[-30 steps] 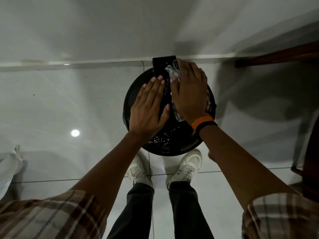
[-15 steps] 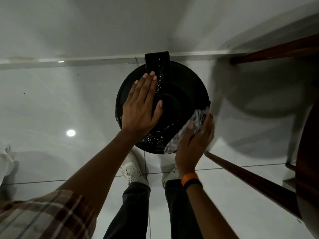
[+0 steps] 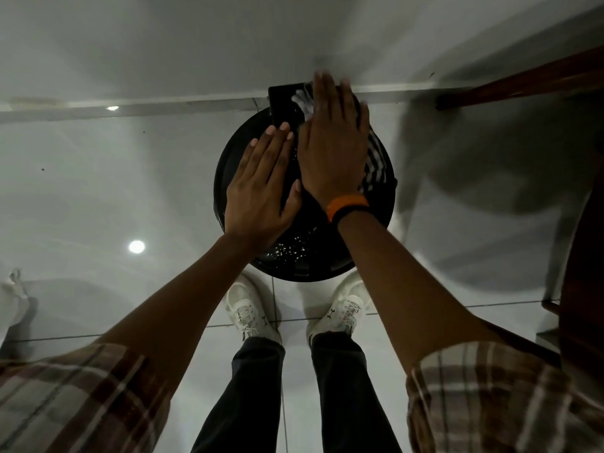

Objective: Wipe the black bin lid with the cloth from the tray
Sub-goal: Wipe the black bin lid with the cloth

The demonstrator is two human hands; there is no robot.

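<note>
My right hand [image 3: 331, 148] lies flat with fingers spread, pressing the cloth [image 3: 372, 161] onto the far right of the black bin lid [image 3: 304, 253]; my left hand [image 3: 261, 188] is flat and spread on the lid's left half, steadying it. The cloth looks thin, soft and light; best driven under an open palm. The lid seems stiff, glossy, probably slippery where pale droplets sit near me; what the bin holds is hidden.
</note>
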